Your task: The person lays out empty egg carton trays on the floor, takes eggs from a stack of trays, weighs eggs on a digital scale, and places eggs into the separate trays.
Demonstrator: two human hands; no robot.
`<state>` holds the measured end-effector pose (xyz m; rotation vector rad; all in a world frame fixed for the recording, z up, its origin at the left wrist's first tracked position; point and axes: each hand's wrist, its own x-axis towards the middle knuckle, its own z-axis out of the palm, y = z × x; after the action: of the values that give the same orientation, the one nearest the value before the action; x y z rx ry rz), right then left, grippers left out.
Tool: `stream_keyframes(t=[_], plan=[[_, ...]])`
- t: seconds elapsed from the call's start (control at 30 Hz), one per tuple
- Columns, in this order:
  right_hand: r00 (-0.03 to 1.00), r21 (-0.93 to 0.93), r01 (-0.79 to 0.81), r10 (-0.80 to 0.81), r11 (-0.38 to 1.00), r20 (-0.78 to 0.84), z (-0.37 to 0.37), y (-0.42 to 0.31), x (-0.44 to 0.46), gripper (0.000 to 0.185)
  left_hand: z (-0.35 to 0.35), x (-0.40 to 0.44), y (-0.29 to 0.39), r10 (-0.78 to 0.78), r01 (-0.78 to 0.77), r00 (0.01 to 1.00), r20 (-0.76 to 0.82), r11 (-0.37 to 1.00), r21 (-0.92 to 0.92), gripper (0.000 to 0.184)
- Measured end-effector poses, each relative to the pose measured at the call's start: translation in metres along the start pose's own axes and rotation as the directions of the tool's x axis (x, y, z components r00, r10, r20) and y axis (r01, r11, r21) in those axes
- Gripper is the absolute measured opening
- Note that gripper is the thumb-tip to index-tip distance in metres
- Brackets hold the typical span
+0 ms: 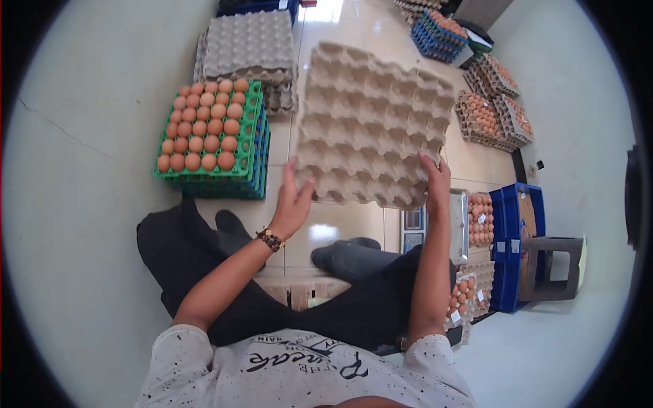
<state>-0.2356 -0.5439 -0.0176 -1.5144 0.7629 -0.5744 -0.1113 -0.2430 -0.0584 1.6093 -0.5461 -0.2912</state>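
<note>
An egg tray [374, 129] of grey-brown cardboard, with no eggs in its cups, is held up in front of me, slightly tilted. My right hand [437, 182] grips its lower right edge, thumb on the near face. At the lower left corner, my left hand [294, 205] has its thumb and fingers around the edge; part of the fingers is hidden. Left of the held tray stands a stack of plastic trays with a green egg tray [245, 163] on top, full of brown eggs [199, 127]. Behind that is a pile of cardboard trays [250, 42].
Cardboard trays of eggs [481, 115] are stacked at the right wall, with blue plastic trays of eggs [435, 41] farther back. Nearer on the right are a metal scale pan [458, 224], blue crates [505, 272] and a brown plastic stool [537, 289]. My boots [343, 258] rest on the tiled floor.
</note>
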Motion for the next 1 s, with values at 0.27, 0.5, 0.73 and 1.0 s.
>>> stream_keyframes(t=[0.27, 0.5, 0.73, 1.0], plan=[[0.968, -0.61, -0.224, 0.101, 0.76, -0.23, 0.011, 0.189, -0.011, 0.081, 0.002, -0.042, -0.135, -0.681, 0.604, 0.633, 0.368, 0.732, 0.314, 0.087], [0.972, -0.638, -0.23, 0.202, 0.735, -0.118, 0.071, 0.225, 0.002, 0.09, -0.021, -0.041, -0.223, -0.753, 0.651, 0.643, 0.141, 0.634, 0.417, 0.104], [0.973, -0.816, -0.211, 0.195, 0.538, -0.124, 0.084, 0.291, -0.011, 0.099, -0.035, -0.056, -0.231, -0.789, 0.504, 0.613, 0.041, 0.431, 0.748, 0.105], [0.989, -0.454, 0.053, -0.11, 0.889, -0.1, 0.178, 0.202, 0.014, 0.057, -0.092, 0.018, 0.013, -0.421, 0.067, 0.755, 0.502, 0.812, 0.58, 0.054]])
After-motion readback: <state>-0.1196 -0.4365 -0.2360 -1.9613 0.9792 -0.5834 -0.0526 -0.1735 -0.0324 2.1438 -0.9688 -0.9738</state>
